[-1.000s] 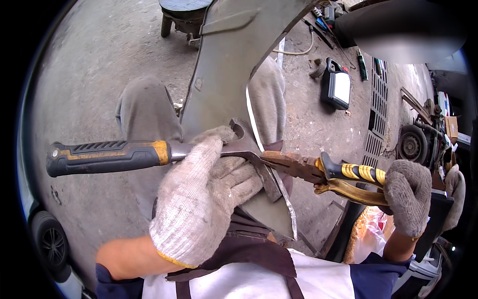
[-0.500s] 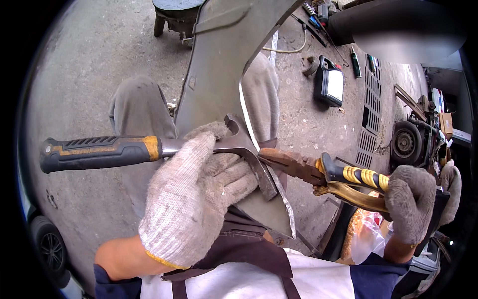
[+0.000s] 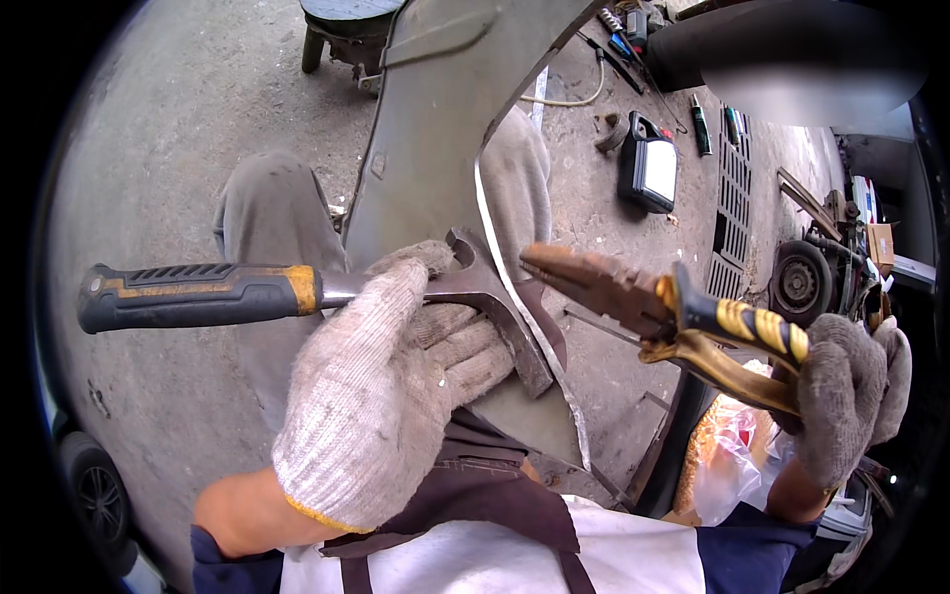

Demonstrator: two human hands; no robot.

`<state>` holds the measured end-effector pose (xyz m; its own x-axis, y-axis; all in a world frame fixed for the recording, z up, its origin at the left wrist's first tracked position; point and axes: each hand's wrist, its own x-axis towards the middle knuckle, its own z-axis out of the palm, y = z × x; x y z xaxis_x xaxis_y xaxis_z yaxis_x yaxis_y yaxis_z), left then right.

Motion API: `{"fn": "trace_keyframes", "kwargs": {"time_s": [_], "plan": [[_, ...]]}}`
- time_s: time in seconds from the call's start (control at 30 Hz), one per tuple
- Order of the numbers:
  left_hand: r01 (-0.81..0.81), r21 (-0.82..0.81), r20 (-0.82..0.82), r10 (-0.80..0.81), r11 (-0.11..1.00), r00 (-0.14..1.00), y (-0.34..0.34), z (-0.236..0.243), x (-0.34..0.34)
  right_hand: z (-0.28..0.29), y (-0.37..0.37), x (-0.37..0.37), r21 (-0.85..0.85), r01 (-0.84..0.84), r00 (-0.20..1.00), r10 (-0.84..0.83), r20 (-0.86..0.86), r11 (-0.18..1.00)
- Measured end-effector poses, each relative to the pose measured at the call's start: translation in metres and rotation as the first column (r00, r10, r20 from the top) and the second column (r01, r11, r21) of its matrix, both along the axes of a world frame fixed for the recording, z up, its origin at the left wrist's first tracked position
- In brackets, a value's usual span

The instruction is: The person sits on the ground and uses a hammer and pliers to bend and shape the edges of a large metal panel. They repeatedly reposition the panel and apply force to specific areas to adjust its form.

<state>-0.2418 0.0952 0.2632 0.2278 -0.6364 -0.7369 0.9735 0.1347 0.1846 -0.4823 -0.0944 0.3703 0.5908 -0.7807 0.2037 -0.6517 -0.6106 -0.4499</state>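
A curved grey sheet-metal panel (image 3: 421,129), shaped like a car fender, lies across my lap with a pale bent edge on its right side. My gloved left hand (image 3: 361,406) rests over the panel, gripping a hammer (image 3: 203,295) by its neck. The hammer's black-and-orange handle points left; its curved steel head is against the panel near the pale edge, partly covered by my fingers. To the right, my gloved right hand (image 3: 841,391) is closed round the yellow-and-black handles of rusty-jawed pliers (image 3: 614,292). Their jaws point left, apart from the panel edge.
A black jug (image 3: 650,168) with a white label stands on the concrete floor, near tubes (image 3: 702,124) and a slotted drain grate (image 3: 734,183). A round stool (image 3: 351,15) is at the far left. A small wheel (image 3: 800,280) and a plastic bag (image 3: 732,465) lie to the right.
My right hand has drawn the pliers rightward, off the panel's edge, and tilted them. My left hand and the hammer have hardly moved.
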Motion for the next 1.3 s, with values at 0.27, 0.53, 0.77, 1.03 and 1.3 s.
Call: {"fn": "trace_keyframes", "kwargs": {"time_s": [0.27,0.53,0.77,1.03,1.3], "plan": [[0.002,-0.018,0.005,-0.002,1.000,1.000,0.001,-0.003,-0.003,0.012,-0.003,0.012,0.057,-0.209,0.955,0.217,-0.202,0.976],[0.023,-0.039,0.015,-0.023,0.999,1.000,0.004,-0.004,-0.002,0.020,-0.032,0.012,-0.406,-0.328,0.939,0.248,-0.238,0.853],[0.102,-0.028,0.036,-0.101,0.994,0.994,-0.003,0.002,-0.003,0.003,-0.022,0.108,0.214,-0.432,0.745,0.480,-0.463,0.876],[0.041,0.041,0.074,-0.044,0.998,0.996,0.005,-0.003,-0.003,-0.062,-0.009,0.145,-0.017,-0.606,0.770,0.581,-0.263,0.795],[0.009,0.036,0.045,-0.011,0.999,0.999,0.001,-0.001,-0.004,-0.147,0.014,0.148,0.415,-0.766,0.457,-0.039,0.889,0.491]]}}
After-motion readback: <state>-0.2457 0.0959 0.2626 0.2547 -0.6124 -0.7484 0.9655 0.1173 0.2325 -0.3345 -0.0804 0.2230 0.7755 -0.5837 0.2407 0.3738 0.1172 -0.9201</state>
